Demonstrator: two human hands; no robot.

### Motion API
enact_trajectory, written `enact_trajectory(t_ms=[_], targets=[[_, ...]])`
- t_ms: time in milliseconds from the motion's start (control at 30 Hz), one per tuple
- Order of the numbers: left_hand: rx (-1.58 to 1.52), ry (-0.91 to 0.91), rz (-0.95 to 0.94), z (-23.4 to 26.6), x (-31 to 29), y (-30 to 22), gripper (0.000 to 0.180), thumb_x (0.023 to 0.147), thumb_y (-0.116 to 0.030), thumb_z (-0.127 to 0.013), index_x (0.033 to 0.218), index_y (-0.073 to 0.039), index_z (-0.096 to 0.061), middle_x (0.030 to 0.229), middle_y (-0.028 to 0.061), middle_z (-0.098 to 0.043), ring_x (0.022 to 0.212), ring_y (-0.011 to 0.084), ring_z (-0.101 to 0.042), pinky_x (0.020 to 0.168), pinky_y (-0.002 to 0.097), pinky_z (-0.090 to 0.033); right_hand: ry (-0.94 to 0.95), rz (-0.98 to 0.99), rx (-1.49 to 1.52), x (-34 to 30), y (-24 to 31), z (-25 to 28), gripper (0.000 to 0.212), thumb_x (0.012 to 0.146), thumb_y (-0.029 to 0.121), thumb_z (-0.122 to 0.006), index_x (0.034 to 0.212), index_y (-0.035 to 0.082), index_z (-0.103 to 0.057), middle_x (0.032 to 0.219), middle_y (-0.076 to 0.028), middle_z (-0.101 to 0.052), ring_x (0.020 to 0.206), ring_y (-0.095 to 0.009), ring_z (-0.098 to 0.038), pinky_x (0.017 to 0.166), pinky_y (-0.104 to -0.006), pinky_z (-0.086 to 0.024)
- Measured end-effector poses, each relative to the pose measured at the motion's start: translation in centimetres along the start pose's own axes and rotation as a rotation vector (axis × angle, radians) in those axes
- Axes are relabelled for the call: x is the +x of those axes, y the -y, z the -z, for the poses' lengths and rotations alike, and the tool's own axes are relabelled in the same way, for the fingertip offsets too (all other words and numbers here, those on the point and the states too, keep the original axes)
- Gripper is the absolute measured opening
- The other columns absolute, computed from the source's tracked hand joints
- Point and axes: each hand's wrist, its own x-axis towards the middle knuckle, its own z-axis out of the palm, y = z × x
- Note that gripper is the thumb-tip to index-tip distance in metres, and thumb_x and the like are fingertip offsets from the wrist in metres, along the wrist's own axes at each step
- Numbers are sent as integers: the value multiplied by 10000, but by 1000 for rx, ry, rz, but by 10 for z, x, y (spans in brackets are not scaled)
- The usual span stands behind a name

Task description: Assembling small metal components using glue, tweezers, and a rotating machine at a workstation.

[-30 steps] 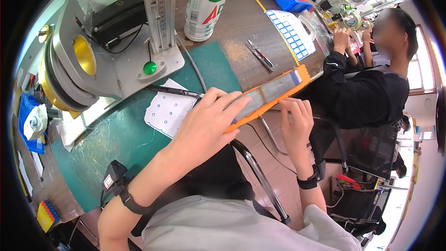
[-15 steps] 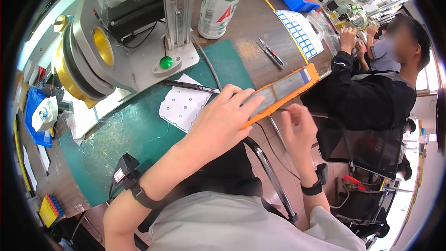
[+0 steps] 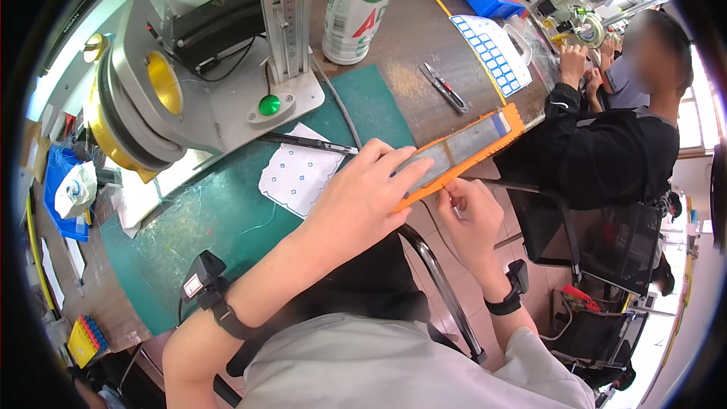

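My left hand is closed over the near-left end of a long orange holder, which bears a flat grey strip with a thin brown line across it. The holder slants over the bench's front edge, its far end pointing right. At its lower edge, my right hand has thumb and fingers pinched together; what is between them is too small to make out. Left of my left hand, a black box cutter rests across a white sheet with small blue squares on a green cutting mat.
Behind the mat stands a metal fixture with a yellow-rimmed wheel and green button. A white bottle, thread snips and a blue label sheet sit farther back. Another person sits at right, beside a chair.
My right hand has moved left and slightly down, and its fingertips have come up to the holder's lower edge, pinched together. My left hand and the holder have barely shifted.
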Motion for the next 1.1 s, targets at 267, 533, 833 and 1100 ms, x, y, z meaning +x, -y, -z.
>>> enact_trajectory(t_ms=[267,533,833,1100], targets=[[40,-71,49,18,-4,-20,730,780,-123,-876,1450,-75,-589,1449,156,-609,1353,388,-528,1115,458,-492,35,-693,858,14,30,25,54,959,-12,-727,965,-8,-673,837,28,-683,783,-50,-637,679,-229,-507],[-255,-192,46,146,-73,-68,443,845,-152,-849,1247,-14,-722,1397,201,-645,1284,354,-617,1092,444,-483,687,88,1208,43,154,73,36,1005,-13,-661,1006,8,-632,854,-68,-667,758,-169,-622,682,-304,-478],[-567,-519,216,188,-135,-60,321,860,81,-803,1174,56,-744,1292,175,-658,1110,208,-698,889,316,-623,488,-15,988,56,250,-53,142,1004,17,-706,1129,24,-639,1031,-32,-684,887,-97,-591,812,-266,-471],[-905,-516,368,205,-155,-39,254,922,92,-768,1164,17,-766,1257,142,-707,1118,200,-720,946,330,-653,536,-86,825,68,266,-66,76,949,77,-802,1017,64,-773,943,44,-744,845,-52,-590,749,-242,-444]])
